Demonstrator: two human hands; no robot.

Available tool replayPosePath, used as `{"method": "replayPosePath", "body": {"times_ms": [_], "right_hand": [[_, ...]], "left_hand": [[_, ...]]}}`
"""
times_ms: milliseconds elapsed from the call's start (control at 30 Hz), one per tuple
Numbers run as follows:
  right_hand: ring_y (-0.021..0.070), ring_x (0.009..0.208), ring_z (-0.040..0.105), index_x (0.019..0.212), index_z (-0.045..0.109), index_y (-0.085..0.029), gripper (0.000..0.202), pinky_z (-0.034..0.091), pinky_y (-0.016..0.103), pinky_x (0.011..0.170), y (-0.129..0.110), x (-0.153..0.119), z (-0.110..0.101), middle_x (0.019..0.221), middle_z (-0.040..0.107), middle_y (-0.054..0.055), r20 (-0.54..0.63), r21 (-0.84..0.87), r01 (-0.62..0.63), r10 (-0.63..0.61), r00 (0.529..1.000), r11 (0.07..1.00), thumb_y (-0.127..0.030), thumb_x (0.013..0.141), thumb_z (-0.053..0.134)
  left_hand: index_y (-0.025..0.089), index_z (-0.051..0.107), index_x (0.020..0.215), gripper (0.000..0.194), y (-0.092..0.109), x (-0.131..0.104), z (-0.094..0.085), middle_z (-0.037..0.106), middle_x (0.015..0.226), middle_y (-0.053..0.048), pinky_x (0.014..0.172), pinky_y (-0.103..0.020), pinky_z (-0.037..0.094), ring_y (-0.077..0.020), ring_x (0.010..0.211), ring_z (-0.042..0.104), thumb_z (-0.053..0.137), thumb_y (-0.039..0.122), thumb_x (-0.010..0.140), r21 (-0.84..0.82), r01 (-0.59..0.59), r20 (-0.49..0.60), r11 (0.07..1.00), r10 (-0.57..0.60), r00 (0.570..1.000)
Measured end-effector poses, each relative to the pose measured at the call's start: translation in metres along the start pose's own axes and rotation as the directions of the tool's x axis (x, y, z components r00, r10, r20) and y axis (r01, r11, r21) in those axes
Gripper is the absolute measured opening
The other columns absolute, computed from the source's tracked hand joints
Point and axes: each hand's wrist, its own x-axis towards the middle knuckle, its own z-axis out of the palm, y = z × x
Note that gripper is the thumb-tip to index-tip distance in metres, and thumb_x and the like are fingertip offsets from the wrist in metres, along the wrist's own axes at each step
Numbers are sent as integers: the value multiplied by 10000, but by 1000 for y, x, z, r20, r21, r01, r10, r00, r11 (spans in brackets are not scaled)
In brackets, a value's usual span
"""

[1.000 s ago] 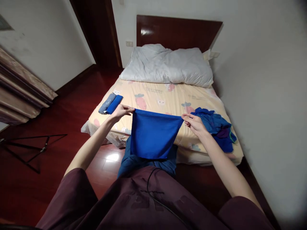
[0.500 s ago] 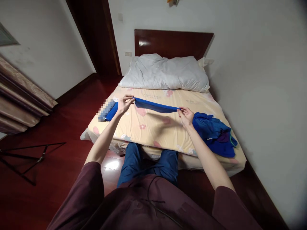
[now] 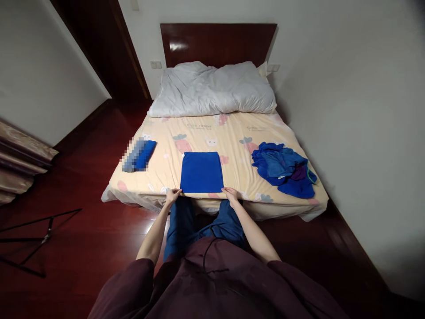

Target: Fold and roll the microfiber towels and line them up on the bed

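A blue cloth [image 3: 202, 173] lies flat as a near-square on the patterned bed sheet [image 3: 162, 164], close to the bed's front edge. My left hand [image 3: 173, 195] pinches its near left corner, and my right hand [image 3: 229, 193] pinches the near right corner. To the right is a crumpled pile of blue clothes [image 3: 282, 166] with a purple patch and a green edge. On the left side of the bed rests a folded blue cloth [image 3: 146, 155] beside a grey-blue pixelated item [image 3: 133, 155].
A grey-white quilt [image 3: 212, 88] lies across the bed's far end, before a dark wooden headboard [image 3: 219, 42]. Black tripod legs [image 3: 46, 237] stand on the red floor at left, near a curtain [image 3: 20, 159].
Both hands have come down and toward my body, bringing the cloth from a stretched strip in the air to flat on the bed. The camera view has shifted a little.
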Motion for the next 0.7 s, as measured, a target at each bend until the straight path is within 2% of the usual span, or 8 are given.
{"method": "replayPosePath", "body": {"times_ms": [133,333,567,700], "right_hand": [[137,526,484,674,582,-228,523,324,250,443,12,12,-3,579,633,3,-72,87,-2,8,997,996,-513,392,918],[100,532,442,733,546,-234,543,308,222,446,32,12,-17,669,646,-10,-80,152,8,4,997,988,-561,434,861],[90,489,439,727,599,-205,549,279,197,391,45,3,-27,649,654,-2,9,73,-26,26,1000,997,-525,386,886],[118,502,515,717,591,-210,491,333,200,401,47,2,-35,670,692,16,120,-59,33,-25,992,998,-508,453,878]], "left_hand": [[169,721,696,322,-4,9,0,665,622,-43,721,-313,435,-238,794,617,766,488,699,-49,-14,-18,999,13,1000],[174,752,733,347,-20,13,-4,739,773,-74,794,-320,478,-241,847,647,774,516,679,-97,-89,-30,991,86,996],[159,739,684,391,-40,13,-10,750,774,-88,808,-336,505,-269,849,686,753,549,655,-51,-82,47,995,85,995],[156,744,687,394,-47,9,-16,748,762,-72,785,-311,502,-258,836,685,771,546,637,-21,-69,101,997,71,992]]}}
